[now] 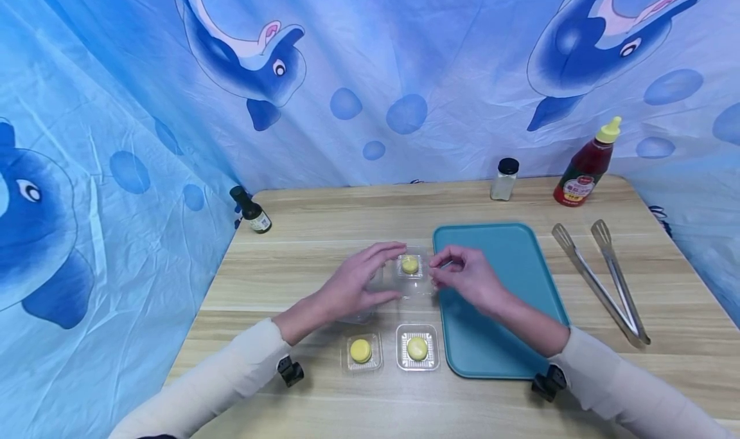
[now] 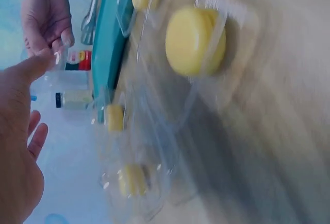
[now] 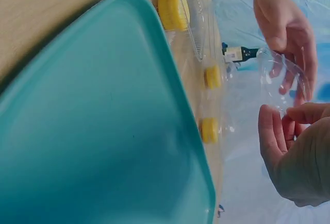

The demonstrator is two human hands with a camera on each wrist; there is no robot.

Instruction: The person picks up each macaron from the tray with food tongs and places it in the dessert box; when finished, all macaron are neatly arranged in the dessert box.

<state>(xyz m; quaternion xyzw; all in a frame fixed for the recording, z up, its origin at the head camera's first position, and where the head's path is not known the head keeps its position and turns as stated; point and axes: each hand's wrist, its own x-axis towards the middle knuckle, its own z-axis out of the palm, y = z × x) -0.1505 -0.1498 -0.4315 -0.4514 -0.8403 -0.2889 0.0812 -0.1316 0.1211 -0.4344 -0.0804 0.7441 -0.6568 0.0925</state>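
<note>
Between my two hands hangs a clear plastic lid. My right hand pinches its near edge with thumb and fingertips. Opposite, my left hand has thumb and fingers spread apart at the lid's other side; whether they touch it I cannot tell. Below the lid, a yellow macaron sits in a clear box, seen through the plastic. Two more boxed macarons stand nearer me, a left one and a right one. Another clear container is partly hidden under my left hand.
A teal tray lies under my right forearm. Metal tongs lie spread to its right. At the back stand a ketchup bottle and a black-capped shaker. A small dark sauce bottle is at the back left.
</note>
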